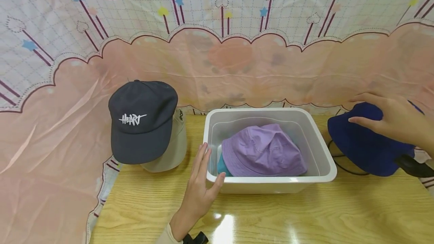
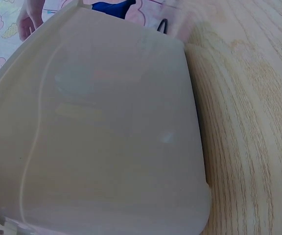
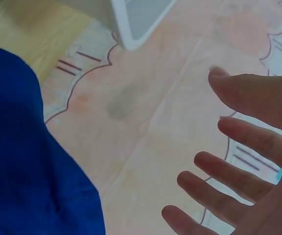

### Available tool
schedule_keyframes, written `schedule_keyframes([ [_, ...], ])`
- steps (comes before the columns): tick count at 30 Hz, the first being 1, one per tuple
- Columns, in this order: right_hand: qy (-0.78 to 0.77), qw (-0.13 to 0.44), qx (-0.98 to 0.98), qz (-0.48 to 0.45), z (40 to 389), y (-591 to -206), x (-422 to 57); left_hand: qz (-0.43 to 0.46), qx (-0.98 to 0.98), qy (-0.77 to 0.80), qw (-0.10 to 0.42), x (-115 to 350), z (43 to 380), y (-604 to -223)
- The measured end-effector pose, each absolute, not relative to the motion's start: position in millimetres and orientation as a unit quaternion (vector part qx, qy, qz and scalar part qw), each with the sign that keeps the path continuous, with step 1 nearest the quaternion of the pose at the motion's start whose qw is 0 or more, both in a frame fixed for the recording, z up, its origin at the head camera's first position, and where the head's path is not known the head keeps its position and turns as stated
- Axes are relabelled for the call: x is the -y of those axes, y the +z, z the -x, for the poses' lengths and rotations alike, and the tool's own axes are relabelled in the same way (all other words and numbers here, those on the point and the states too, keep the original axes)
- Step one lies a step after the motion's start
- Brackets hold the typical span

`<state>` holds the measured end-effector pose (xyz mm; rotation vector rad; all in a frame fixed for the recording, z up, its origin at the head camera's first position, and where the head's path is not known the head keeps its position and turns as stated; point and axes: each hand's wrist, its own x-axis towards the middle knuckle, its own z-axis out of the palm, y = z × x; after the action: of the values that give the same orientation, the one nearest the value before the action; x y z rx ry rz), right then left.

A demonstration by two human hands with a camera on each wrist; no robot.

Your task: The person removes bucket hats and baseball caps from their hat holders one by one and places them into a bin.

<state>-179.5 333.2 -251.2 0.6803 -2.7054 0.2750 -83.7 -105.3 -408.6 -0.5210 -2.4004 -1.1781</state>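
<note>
Charcoal cap [image 1: 142,127] overlaps beige cap [image 1: 175,144], left, perhaps saving room. Left hand [image 1: 200,189], fingers straight, gripping nothing, at near-left corner of white tub [image 1: 264,179], likely steadying it; purple hat [image 1: 264,151] inside. Right hand [image 1: 396,119] spread, empty, near blue hat [image 1: 359,144], right.

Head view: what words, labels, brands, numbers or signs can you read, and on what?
"HEART": white lettering on the dark cap.
"SPO...": on the beige cap partly covered by it; the ending is too small to read surely.
No other readable text.
</note>
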Motion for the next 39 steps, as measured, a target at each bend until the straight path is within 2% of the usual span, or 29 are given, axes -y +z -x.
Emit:
schedule_keyframes([
  [8, 0.099, 0.173, 0.953, -0.229, 187.8, -254.1, -341.5, 0.183, 0.864, -0.423, 0.200, 105.1, 82.6, -406.8],
  [15, 0.128, 0.154, 0.956, -0.214, 196.5, -257.9, -351.9, 0.182, 0.864, -0.424, 0.200, 104.8, 82.4, -406.1],
  [22, 0.145, 0.186, 0.942, -0.240, 205.6, -261.3, -367.5, 0.184, 0.864, -0.422, 0.206, 104.8, 82.2, -406.2],
  [28, 0.107, 0.181, 0.960, -0.184, 207.1, -264.7, -378.1, 0.192, 0.859, -0.417, 0.225, 105.0, 83.1, -408.0],
  [39, 0.104, 0.151, 0.979, -0.093, 211.4, -278.1, -402.1, 0.193, 0.858, -0.423, 0.218, 106.5, 83.2, -409.1],
])
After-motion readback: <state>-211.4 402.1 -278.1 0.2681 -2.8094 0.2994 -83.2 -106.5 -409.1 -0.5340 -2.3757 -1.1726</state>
